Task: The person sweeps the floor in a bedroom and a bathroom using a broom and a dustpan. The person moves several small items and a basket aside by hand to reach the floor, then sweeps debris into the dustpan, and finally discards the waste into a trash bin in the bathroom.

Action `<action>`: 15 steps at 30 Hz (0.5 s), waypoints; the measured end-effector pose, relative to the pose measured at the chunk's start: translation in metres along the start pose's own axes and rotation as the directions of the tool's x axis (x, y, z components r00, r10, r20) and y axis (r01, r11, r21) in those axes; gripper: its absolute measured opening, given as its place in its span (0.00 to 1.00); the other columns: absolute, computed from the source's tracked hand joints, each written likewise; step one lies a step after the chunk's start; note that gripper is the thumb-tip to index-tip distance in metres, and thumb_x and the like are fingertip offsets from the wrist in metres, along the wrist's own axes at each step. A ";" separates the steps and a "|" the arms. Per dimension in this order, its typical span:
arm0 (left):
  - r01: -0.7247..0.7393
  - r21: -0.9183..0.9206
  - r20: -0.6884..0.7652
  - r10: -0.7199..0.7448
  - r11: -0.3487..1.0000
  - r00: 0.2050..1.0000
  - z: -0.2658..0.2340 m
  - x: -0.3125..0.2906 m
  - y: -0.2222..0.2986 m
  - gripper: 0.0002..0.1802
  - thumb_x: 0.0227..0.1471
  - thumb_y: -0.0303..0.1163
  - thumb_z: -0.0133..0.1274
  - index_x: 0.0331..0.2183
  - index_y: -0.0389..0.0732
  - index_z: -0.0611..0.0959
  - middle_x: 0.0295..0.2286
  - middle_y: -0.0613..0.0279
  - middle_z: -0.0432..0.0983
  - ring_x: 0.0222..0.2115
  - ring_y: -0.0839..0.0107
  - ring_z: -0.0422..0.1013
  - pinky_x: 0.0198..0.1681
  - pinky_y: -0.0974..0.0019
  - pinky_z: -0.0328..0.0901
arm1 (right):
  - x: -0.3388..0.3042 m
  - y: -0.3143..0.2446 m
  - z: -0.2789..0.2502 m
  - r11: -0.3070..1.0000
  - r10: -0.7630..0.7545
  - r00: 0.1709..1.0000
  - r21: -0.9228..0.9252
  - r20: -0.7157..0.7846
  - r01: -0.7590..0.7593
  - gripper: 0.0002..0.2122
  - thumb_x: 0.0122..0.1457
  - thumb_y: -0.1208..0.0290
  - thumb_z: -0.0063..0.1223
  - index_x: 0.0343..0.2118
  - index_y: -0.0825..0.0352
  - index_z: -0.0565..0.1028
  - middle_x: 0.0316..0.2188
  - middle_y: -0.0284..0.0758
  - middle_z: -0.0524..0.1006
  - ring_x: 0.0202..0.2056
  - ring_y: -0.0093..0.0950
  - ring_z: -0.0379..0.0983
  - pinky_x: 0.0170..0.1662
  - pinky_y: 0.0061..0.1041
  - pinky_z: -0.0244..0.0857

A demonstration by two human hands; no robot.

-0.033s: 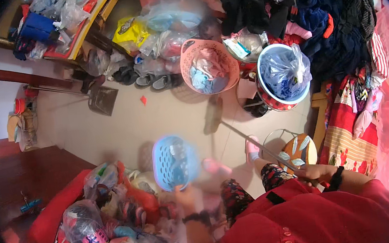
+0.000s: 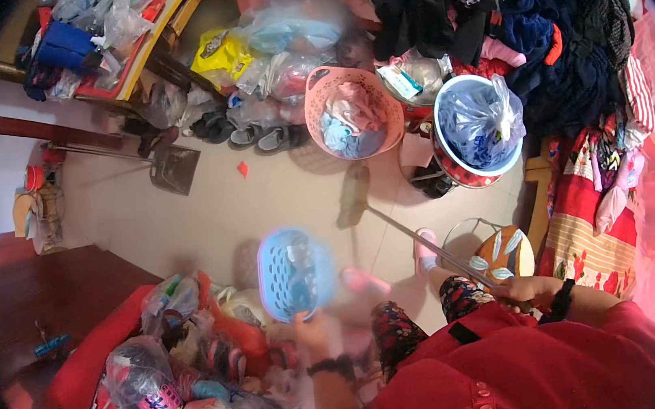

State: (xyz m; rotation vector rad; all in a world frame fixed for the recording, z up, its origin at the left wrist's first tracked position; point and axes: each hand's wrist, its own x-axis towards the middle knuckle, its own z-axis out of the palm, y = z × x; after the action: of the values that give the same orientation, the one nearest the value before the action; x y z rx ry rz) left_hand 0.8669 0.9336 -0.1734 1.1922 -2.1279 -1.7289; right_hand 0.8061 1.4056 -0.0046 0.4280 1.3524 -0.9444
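My left hand [image 2: 313, 333] is closed on the near rim of a light-blue plastic basket [image 2: 275, 284] with oval holes in its side. Something clear or whitish shows inside the basket, too blurred to name. On the right, my right hand [image 2: 521, 292] wraps round the upper end of a broom's long metal handle [image 2: 425, 241]. That handle slants down to the far left, where the broom's brownish head [image 2: 352, 195] rests on the tiled floor. The broom head is smeared, and part of the basket is blurred too.
A pink basket [image 2: 317, 116] of clothes and a light-blue basin [image 2: 445, 129] with a bagged bundle stand beyond the broom. A dustpan [image 2: 174, 169], grey slippers [image 2: 274, 139] and a small red scrap [image 2: 243, 168] lie farther off. Bagged items [image 2: 140, 375] pile at lower left; a round stool [image 2: 517, 253] stands right.
The broom's head has shifted slightly left across the floor, and its handle has tilted with it. The blue basket and my left hand stay in place.
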 end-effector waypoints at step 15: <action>0.077 0.032 -0.119 -0.073 0.996 0.990 -0.008 -0.016 0.020 0.09 0.44 0.26 0.59 0.25 0.36 0.74 0.22 0.66 0.72 0.23 0.78 0.66 0.28 0.71 0.63 | -0.065 0.047 -0.037 0.943 0.216 0.974 -0.244 -0.071 -0.227 0.24 0.58 0.47 0.40 0.29 0.69 0.74 0.15 0.30 0.70 0.14 0.20 0.65 0.16 0.21 0.58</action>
State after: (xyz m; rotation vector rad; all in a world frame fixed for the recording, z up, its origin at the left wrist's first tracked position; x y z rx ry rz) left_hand 0.8729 0.9381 -0.1478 1.3652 -2.0804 -1.6117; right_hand 0.8234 1.4815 0.0372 0.3984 1.4092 -0.5725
